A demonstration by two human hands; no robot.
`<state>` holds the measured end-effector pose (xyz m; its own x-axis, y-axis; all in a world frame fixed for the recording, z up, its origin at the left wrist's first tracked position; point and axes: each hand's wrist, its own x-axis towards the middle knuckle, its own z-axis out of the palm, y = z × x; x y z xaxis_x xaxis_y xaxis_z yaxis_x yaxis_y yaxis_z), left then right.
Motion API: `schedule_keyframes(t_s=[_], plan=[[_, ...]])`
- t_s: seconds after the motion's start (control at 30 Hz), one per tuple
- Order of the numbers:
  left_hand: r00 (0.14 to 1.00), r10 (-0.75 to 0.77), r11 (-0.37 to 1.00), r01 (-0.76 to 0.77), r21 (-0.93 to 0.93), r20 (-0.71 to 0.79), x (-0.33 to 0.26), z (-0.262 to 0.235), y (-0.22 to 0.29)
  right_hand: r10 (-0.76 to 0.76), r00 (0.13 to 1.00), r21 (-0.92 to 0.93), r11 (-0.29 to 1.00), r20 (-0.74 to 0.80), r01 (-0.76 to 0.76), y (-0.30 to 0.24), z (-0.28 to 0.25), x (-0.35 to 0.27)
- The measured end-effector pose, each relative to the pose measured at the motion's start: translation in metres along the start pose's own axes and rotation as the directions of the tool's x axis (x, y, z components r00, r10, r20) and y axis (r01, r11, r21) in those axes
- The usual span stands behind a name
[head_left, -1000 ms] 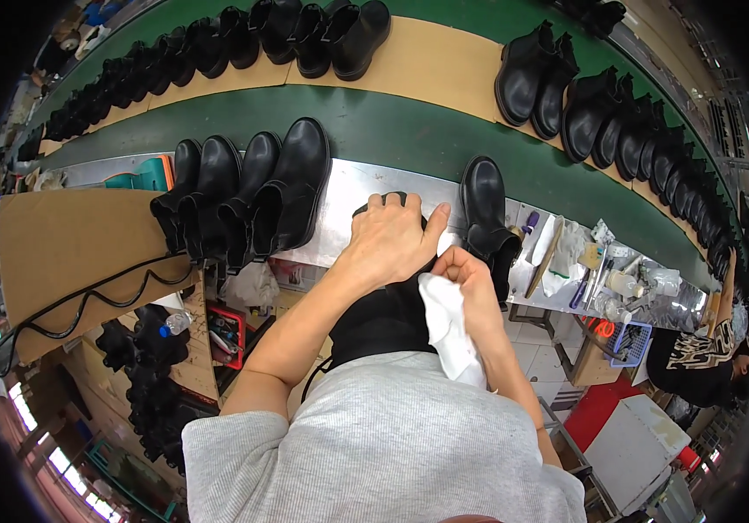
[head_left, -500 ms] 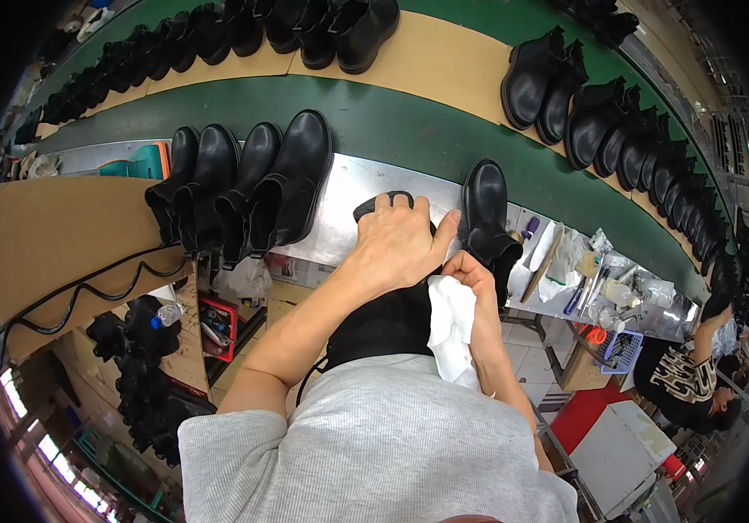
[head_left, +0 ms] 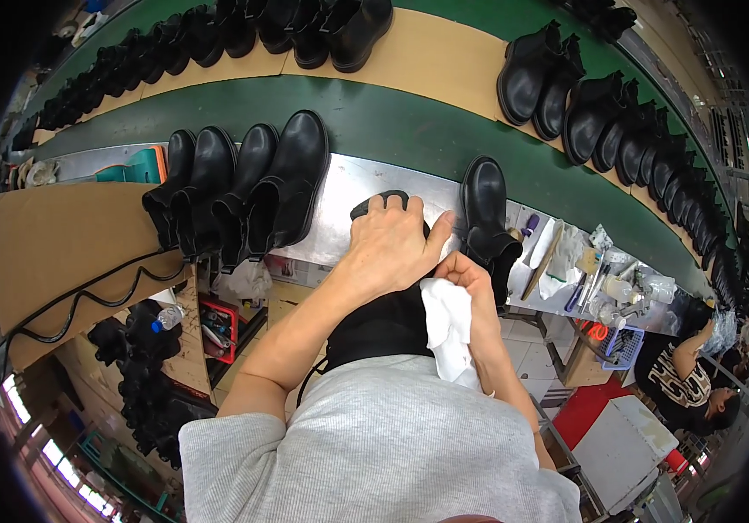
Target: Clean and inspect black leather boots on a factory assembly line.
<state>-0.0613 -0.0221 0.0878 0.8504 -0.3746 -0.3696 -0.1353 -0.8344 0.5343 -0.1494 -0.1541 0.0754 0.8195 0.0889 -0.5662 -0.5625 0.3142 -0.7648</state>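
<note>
Where left hand (head_left: 389, 246) lies, boot (head_left: 361, 209) mostly hidden

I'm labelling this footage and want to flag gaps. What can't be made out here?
All in the head view:
- Most of the black item: hidden under the left hand.
- How exactly the right hand grips the white cloth: hidden by the hand itself.
- Details of the far-right boots: too small near the fisheye rim.
</note>
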Motion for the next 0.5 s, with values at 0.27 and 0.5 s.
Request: schedule_keyframes(t_s=[0.27, 0.5], plan=[[1.0, 0.006, 1.0, -0.006, 0.004, 0.011, -0.002, -0.002, 0.0, -0.078, 0.997, -0.144, 0.987, -0.014, 0.075, 0.007, 0.004, -0.003], [1.0, -0.012, 1.0, 0.012, 0.021, 0.011, -0.003, -0.003, 0.001, 0.08, 0.997, 0.186, 0.979, 0.002, -0.079, 0.001, -0.003, 0.001]])
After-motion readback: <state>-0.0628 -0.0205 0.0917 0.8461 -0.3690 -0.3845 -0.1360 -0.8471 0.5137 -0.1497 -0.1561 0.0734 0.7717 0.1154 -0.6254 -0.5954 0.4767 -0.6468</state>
